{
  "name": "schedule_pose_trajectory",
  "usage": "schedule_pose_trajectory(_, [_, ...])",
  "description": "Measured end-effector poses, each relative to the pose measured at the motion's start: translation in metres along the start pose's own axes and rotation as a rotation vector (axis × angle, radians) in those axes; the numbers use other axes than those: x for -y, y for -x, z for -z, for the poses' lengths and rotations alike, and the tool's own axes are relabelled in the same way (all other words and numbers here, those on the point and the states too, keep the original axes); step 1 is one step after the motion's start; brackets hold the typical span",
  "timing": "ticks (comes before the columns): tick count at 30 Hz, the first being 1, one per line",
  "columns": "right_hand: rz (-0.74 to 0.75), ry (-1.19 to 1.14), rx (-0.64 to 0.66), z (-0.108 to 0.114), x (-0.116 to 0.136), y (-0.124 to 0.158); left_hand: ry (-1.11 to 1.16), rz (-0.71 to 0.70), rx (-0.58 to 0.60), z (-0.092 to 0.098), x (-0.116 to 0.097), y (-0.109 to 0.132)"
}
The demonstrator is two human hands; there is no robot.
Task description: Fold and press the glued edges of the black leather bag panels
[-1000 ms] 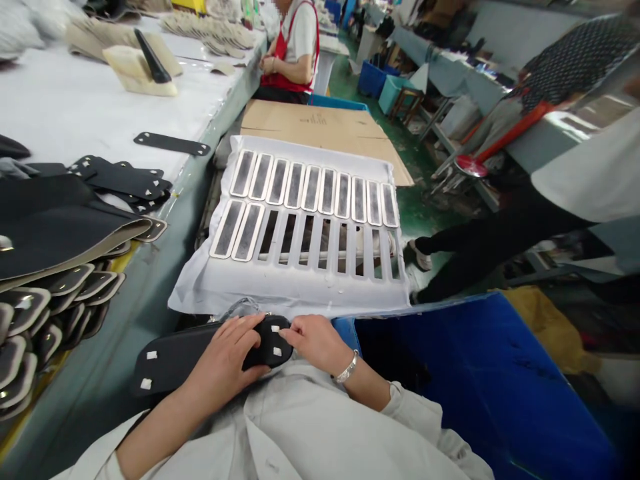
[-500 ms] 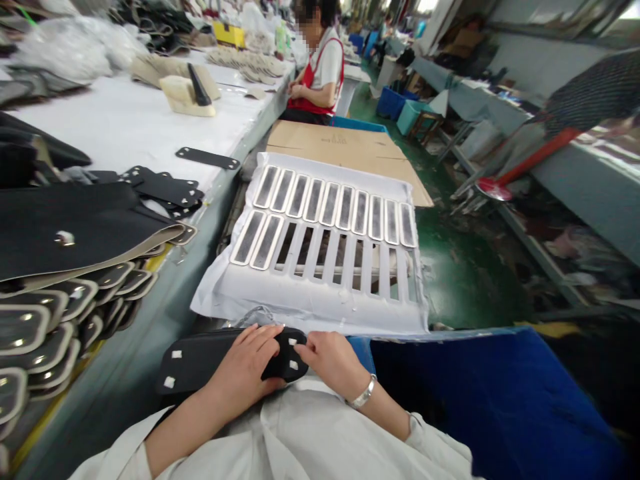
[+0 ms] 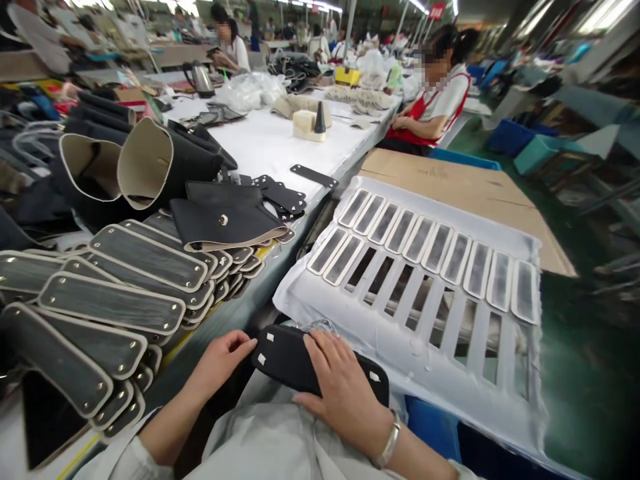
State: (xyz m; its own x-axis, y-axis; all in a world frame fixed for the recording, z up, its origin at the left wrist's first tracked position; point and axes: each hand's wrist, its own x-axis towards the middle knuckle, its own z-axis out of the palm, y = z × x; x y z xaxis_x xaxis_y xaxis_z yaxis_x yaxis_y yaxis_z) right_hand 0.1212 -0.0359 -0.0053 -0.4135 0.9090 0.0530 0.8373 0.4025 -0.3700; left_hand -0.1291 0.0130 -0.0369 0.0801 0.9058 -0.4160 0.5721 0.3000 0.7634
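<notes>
A black oblong panel [image 3: 287, 363] with rounded ends lies across my lap, small white patches near its ends. My right hand [image 3: 345, 393] spans its middle and right part, fingers over the top and thumb along the near edge. At the panel's left end, my left hand [image 3: 220, 367] is closed, thumb and bent fingers together beside the edge; what is between the fingertips, if anything, is hidden. Ahead to the right is a white slotted frame [image 3: 295, 293], bearing a full back row of grey pale-rimmed strips [image 3: 437, 247] and two more in front.
Stacked dark panels with pale edging [image 3: 113, 300] crowd the table at left, below black open-topped bags [image 3: 145, 163]. A black folded piece [image 3: 225, 217] lies by them. Cardboard [image 3: 450, 183] stretches behind the frame. A person in a red apron [image 3: 425, 127] sits beyond.
My view has swung left. My right hand has moved from the panel's right end onto its middle; my left hand has gone from its top to the left end.
</notes>
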Motion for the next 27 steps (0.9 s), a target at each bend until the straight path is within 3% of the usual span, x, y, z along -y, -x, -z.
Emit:
schedule_pose_trajectory(3, [0.03,-0.009,0.056,-0.022,0.012,-0.025,0.164,0.049,0.093,-0.005,0.003,-0.006])
schedule_pose_trajectory(7, [-0.019,0.005,0.059,-0.037,0.014,-0.035,0.204,0.045,0.141,-0.006,0.002,-0.011])
schedule_pose_trajectory(15, [-0.044,-0.01,0.063,-0.035,0.015,-0.038,0.179,-0.035,0.072,-0.002,-0.001,-0.016])
schedule_pose_trajectory(27, [-0.027,-0.011,0.081,-0.034,0.014,-0.039,0.02,-0.081,0.138,0.007,-0.008,-0.021])
